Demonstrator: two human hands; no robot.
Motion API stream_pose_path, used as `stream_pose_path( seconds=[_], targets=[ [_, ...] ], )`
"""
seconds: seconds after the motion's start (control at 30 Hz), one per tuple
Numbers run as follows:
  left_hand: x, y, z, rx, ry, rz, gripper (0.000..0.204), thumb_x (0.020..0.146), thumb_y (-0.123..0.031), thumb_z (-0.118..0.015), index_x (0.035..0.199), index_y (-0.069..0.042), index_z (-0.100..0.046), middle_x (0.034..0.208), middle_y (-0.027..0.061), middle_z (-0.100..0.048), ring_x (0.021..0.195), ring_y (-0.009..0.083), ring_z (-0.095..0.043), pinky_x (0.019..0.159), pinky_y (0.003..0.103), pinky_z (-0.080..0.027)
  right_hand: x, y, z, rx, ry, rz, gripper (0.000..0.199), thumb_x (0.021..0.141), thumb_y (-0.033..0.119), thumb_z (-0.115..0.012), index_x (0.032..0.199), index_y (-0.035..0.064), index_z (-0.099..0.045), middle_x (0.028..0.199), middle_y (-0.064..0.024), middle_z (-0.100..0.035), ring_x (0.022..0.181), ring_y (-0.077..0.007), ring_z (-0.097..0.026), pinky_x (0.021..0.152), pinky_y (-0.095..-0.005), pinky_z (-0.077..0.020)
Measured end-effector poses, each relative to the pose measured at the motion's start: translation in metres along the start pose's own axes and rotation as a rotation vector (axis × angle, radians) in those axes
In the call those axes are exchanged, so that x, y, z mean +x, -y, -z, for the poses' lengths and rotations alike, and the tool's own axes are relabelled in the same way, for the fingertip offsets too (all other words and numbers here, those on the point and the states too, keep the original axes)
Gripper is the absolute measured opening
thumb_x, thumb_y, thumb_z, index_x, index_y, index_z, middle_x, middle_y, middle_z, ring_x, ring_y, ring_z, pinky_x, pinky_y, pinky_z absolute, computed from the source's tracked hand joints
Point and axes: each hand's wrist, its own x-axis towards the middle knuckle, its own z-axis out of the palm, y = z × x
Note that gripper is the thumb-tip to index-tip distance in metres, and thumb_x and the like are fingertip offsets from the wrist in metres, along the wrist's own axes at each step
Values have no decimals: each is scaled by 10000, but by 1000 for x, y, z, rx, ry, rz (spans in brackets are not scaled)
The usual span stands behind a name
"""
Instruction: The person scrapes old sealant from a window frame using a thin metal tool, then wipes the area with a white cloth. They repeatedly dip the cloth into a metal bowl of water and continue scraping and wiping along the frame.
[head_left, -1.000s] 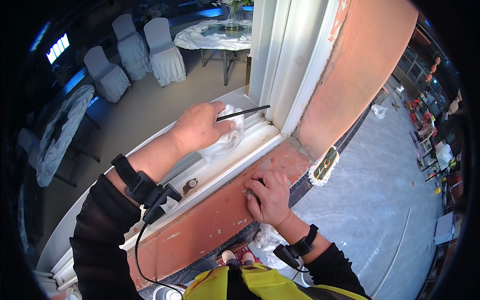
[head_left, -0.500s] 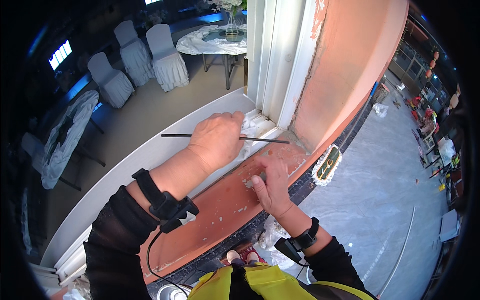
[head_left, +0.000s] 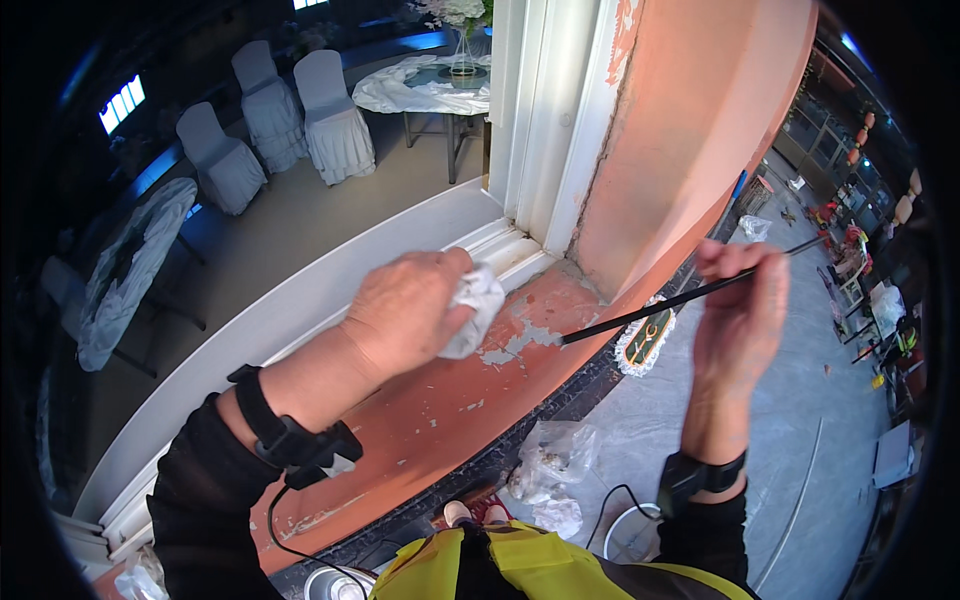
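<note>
My left hand [head_left: 405, 305] is closed around a crumpled white cloth [head_left: 478, 312], just above the window sill. Out to the right, my right hand [head_left: 738, 315] grips a thin black rod [head_left: 640, 315] between thumb and fingers. One end of the rod slants down over the peeling orange ledge [head_left: 430, 420], and the other points away to the upper right. Beyond the cloth, the white window frame track [head_left: 515, 245] meets the upright post [head_left: 540, 120] at a corner with some dirt in it.
A green mop head with white fringe [head_left: 645, 340] lies on the grey floor below the ledge. Clear plastic bags [head_left: 555, 455] and a white bucket [head_left: 632, 535] are near my feet. Inside stand white-covered chairs [head_left: 335, 115] and a round table [head_left: 400, 95].
The black rod has passed from my left hand to my right. My right hand has swung outward to the right with it, while the left keeps the white cloth.
</note>
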Motion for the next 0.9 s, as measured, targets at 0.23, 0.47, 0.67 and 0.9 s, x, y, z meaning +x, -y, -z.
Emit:
stream_pose_path(
  seconds=[0.23, 0.47, 0.67, 0.9],
  targets=[
    [61, 30, -22, -49, -225, -259, 399, 762, -68, -707, 1147, -74, -601, 1167, 154, -537, 1092, 356, -512, 910, 413, -444, 96, 18, 2, -802, 149, 278, 249, 971, 298, -566, 902, 59, -577, 743, 62, -429, 651, -43, -373, 571, -186, -311],
    [115, 27, -71, 357, 90, -279, 316, 880, -129, -534, 1178, -102, -634, 1114, 129, -547, 1141, 302, -489, 937, 405, -441, 156, -13, -17, -1303, 152, 556, 297, 819, 312, -732, 788, 71, -560, 597, 5, -467, 574, -103, -461, 567, -253, -417],
    [133, 22, -77, 435, 255, -282, 316, 815, -95, -556, 1107, -111, -677, 1082, 146, -550, 1043, 296, -547, 855, 399, -478, 154, -15, -13, -1430, 180, 654, 291, 820, 266, -733, 776, 74, -519, 629, -15, -485, 584, -142, -482, 567, -271, -423],
    [107, 45, -48, 365, 478, -418, 215, 767, -91, -575, 941, -52, -695, 992, 173, -571, 998, 321, -553, 838, 398, -479, 152, -14, -13, -1474, 186, 655, 267, 819, 286, -721, 805, 79, -553, 659, -53, -537, 577, -197, -540, 561, -319, -452]
  ],
)
